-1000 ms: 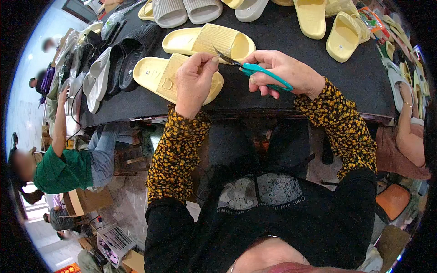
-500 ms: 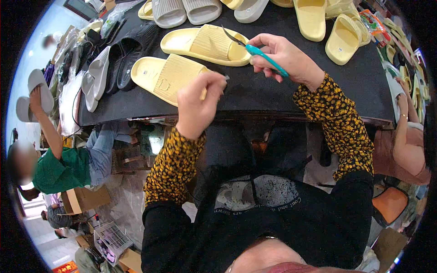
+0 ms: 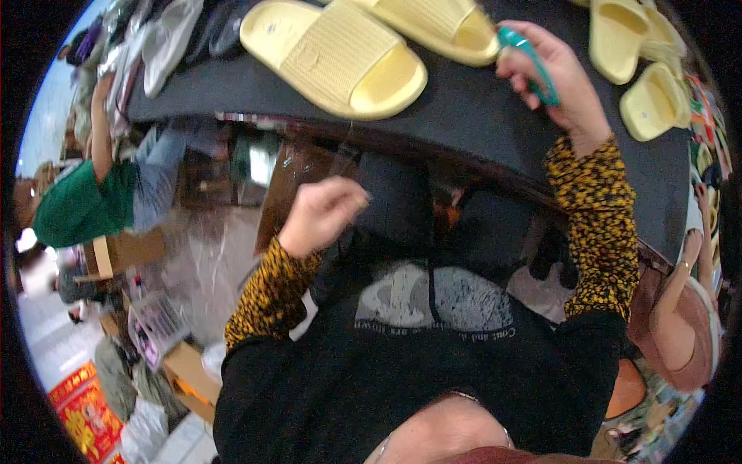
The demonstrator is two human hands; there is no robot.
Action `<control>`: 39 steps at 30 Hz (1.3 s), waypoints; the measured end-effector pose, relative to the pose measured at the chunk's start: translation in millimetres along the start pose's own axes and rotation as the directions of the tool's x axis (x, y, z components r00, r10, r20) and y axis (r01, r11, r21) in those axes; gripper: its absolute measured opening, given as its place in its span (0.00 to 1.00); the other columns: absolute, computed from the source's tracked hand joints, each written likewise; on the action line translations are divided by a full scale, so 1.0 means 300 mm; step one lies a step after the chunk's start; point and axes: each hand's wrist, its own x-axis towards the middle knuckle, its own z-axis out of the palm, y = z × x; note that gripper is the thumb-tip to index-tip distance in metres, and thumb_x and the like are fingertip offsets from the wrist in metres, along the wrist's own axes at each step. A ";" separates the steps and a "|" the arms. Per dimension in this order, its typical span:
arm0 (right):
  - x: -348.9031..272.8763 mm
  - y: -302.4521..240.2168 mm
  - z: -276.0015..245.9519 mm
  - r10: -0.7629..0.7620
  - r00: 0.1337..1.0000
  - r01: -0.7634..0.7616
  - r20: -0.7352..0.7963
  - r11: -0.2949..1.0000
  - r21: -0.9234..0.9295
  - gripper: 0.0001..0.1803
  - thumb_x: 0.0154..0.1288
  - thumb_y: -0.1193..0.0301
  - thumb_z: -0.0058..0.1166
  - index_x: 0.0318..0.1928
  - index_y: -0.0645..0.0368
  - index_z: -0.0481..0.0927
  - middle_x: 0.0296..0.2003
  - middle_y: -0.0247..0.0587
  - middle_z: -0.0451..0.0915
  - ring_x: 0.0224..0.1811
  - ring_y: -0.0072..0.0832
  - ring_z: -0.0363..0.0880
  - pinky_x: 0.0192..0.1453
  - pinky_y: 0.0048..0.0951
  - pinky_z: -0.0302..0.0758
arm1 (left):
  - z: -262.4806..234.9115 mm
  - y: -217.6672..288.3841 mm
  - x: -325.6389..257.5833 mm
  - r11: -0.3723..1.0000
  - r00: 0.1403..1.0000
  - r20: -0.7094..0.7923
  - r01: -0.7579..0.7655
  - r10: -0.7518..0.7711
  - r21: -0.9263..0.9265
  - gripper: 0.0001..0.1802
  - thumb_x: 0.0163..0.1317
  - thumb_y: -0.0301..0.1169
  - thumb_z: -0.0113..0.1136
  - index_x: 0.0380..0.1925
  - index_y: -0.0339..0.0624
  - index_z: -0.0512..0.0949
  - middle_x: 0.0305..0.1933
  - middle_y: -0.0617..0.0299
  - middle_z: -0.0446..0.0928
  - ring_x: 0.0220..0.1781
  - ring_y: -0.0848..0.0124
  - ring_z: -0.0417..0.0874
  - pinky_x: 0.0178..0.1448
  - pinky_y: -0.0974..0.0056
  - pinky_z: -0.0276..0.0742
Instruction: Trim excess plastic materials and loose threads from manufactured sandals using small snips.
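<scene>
My left hand [image 3: 318, 216] is in front of the table edge, above my lap, its fingers pinched together. Something tiny may be at the fingertips, but blur hides what it is. Over the table, my right hand [image 3: 570, 87] grips a pair of teal-handled snips [image 3: 533, 66]; their blades cannot be made out now. Just left of that hand lies a pale yellow slide slipper [image 3: 442, 27] with a ribbed strap. Its mate, another yellow slipper [image 3: 336, 56], sits nearer the table edge, toe toward me, touched by neither hand.
More yellow slippers [image 3: 618, 39] stand at the right of the black table [image 3: 464, 108]. Grey slippers [image 3: 171, 46] and dark ones lie at the left. A person in green [image 3: 85, 201] is at the left, and another person's arm [image 3: 672, 298] shows at the right.
My left hand has moved from beside the near slipper, back off the table toward me. The view has shifted and tilted. My right hand still grips the snips.
</scene>
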 end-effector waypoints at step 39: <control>-0.078 0.032 -0.027 0.055 0.998 -0.054 -0.004 0.991 0.124 0.26 0.59 0.68 0.61 0.57 0.62 0.71 0.28 0.34 0.79 0.20 0.11 0.73 0.14 0.11 0.66 | -0.244 -0.249 0.010 0.703 0.637 -0.577 0.076 0.511 0.707 0.15 0.56 0.20 0.61 0.45 0.38 0.79 0.49 0.53 0.79 0.52 0.60 0.78 0.59 0.59 0.73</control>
